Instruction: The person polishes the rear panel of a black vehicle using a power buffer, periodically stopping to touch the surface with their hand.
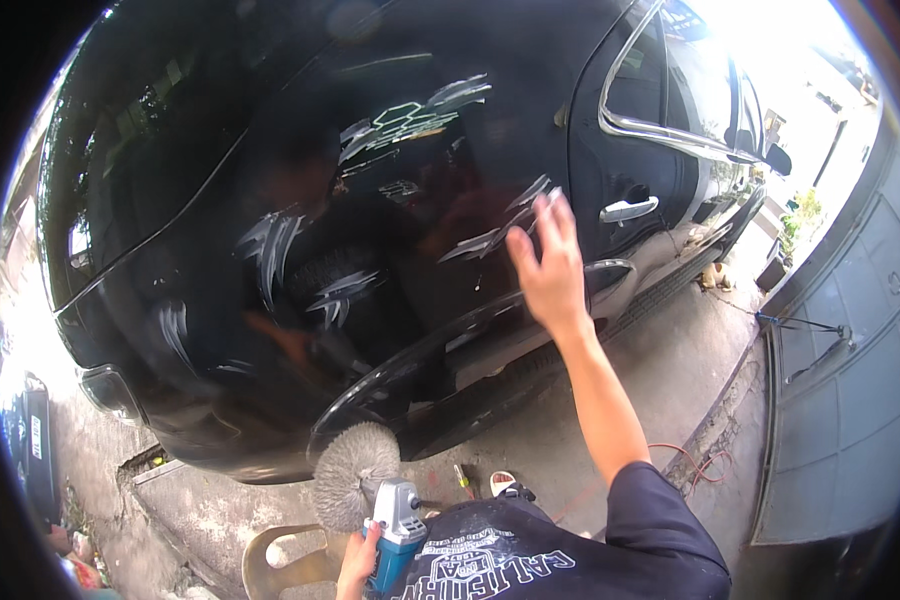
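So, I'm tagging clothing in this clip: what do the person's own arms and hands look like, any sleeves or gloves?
Both hands are bare, with no gloves. The right hand has slim fingers, with no ring or watch visible, and its forearm is uncovered up to a short dark navy sleeve. The sleeve belongs to a dark T-shirt with white lettering. The left hand shows only partly at the lower edge; its sleeve is out of view.

left hand (355,570) cut off by lower edge, right fingertips (548,205) motion-blurred, car's rear (110,385) overexposed

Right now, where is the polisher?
In the head view, low and left of centre: the polisher is in the left hand, below the black car.
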A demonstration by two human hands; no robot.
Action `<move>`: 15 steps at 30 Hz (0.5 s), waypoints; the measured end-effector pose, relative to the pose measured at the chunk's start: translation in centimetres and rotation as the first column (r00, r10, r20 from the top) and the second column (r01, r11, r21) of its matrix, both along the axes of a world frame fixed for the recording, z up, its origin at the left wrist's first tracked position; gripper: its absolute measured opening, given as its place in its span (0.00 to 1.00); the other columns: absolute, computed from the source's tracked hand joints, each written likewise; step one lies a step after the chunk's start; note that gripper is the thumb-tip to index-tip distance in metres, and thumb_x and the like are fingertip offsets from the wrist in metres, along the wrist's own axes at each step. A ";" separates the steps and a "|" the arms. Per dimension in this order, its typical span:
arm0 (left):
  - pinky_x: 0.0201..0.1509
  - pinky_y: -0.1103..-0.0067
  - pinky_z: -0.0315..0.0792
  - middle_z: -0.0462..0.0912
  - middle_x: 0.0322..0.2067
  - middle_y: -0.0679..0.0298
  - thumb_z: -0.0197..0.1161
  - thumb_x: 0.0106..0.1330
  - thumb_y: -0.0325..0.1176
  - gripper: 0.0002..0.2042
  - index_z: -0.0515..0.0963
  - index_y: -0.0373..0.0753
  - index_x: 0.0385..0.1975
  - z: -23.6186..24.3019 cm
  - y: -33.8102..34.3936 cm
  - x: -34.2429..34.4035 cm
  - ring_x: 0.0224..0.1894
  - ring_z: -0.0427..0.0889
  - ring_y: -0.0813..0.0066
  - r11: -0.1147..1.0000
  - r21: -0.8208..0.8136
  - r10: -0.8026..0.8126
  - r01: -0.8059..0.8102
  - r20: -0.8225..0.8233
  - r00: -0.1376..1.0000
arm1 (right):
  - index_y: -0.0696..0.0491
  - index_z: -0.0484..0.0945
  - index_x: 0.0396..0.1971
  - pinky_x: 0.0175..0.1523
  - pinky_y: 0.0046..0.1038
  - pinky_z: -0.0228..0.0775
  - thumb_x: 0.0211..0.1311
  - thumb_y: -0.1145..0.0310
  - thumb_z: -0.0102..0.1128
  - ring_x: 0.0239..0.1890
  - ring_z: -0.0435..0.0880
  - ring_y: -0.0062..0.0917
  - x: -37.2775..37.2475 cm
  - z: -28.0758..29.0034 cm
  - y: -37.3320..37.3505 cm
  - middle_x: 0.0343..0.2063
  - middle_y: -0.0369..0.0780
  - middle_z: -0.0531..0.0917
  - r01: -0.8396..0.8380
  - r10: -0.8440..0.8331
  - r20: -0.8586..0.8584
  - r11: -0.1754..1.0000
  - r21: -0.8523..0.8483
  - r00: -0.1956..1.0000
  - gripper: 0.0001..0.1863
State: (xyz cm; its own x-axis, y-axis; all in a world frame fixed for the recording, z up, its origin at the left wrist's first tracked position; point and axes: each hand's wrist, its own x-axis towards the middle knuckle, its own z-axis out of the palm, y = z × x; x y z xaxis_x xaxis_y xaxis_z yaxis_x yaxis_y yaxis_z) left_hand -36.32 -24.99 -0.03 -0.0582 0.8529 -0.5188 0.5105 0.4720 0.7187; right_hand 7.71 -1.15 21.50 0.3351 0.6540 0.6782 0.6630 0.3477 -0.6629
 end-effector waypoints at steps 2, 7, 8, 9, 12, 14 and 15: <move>0.40 0.66 0.72 0.84 0.27 0.53 0.50 0.70 0.64 0.36 0.81 0.26 0.36 -0.1 0.9 0.4 0.36 0.80 0.69 0.997 -0.022 -0.078 0.077 -0.040 0.996 | 0.72 0.57 0.66 0.76 0.43 0.48 0.66 0.48 0.62 0.73 0.52 0.56 1.1 -0.8 2.8 0.70 0.66 0.52 0.043 -0.043 0.150 0.999 0.005 0.988 0.46; 0.47 0.72 0.71 0.84 0.36 0.54 0.47 0.73 0.64 0.38 0.79 0.23 0.43 1.8 0.4 1.5 0.42 0.76 0.73 0.998 -0.018 -0.064 0.064 0.005 0.998 | 0.68 0.54 0.69 0.77 0.42 0.44 0.65 0.48 0.63 0.75 0.51 0.50 -3.5 -3.1 -3.1 0.71 0.59 0.53 -0.412 0.432 0.008 0.865 -0.287 0.902 0.47; 0.48 0.71 0.71 0.84 0.36 0.53 0.47 0.72 0.64 0.39 0.79 0.22 0.43 1.9 0.2 1.7 0.42 0.77 0.71 0.999 -0.008 -0.044 0.044 0.005 0.999 | 0.68 0.55 0.69 0.77 0.41 0.44 0.66 0.48 0.62 0.75 0.52 0.48 -2.7 -4.1 -2.8 0.71 0.58 0.55 -0.337 0.349 0.036 0.923 -0.184 0.937 0.46; 0.49 0.71 0.71 0.84 0.36 0.52 0.46 0.72 0.65 0.40 0.79 0.22 0.42 2.2 0.2 1.9 0.42 0.77 0.70 1.000 0.001 -0.023 0.023 0.005 1.000 | 0.63 0.54 0.71 0.77 0.37 0.45 0.71 0.54 0.58 0.75 0.53 0.43 -1.5 -4.5 -1.4 0.70 0.55 0.61 -0.127 0.113 -0.092 0.979 -0.161 0.989 0.40; 0.48 0.70 0.71 0.84 0.36 0.50 0.47 0.70 0.67 0.41 0.79 0.22 0.42 3.6 0.3 3.0 0.43 0.79 0.68 0.999 -0.033 0.034 -0.034 -0.004 0.999 | 0.73 0.50 0.69 0.78 0.41 0.37 0.71 0.48 0.54 0.76 0.46 0.52 0.2 -8.2 3.5 0.72 0.63 0.46 0.045 -0.104 -0.347 0.984 -0.175 0.932 0.46; 0.46 0.71 0.73 0.85 0.36 0.51 0.49 0.71 0.64 0.37 0.80 0.24 0.45 3.1 0.2 1.9 0.40 0.80 0.70 0.998 -0.036 0.050 -0.050 -0.010 0.999 | 0.72 0.43 0.71 0.78 0.42 0.32 0.69 0.44 0.55 0.77 0.31 0.53 -5.9 -7.4 0.4 0.73 0.63 0.33 -0.120 0.121 -0.012 0.962 -0.245 0.993 0.52; 0.46 0.71 0.72 0.85 0.35 0.51 0.49 0.71 0.64 0.38 0.80 0.24 0.44 2.2 0.1 1.1 0.40 0.80 0.70 0.998 -0.045 0.048 -0.047 0.013 0.999 | 0.69 0.43 0.72 0.79 0.42 0.32 0.67 0.44 0.57 0.78 0.32 0.52 -8.3 -6.3 -1.7 0.74 0.61 0.35 -0.332 0.343 0.003 0.912 -0.239 0.939 0.52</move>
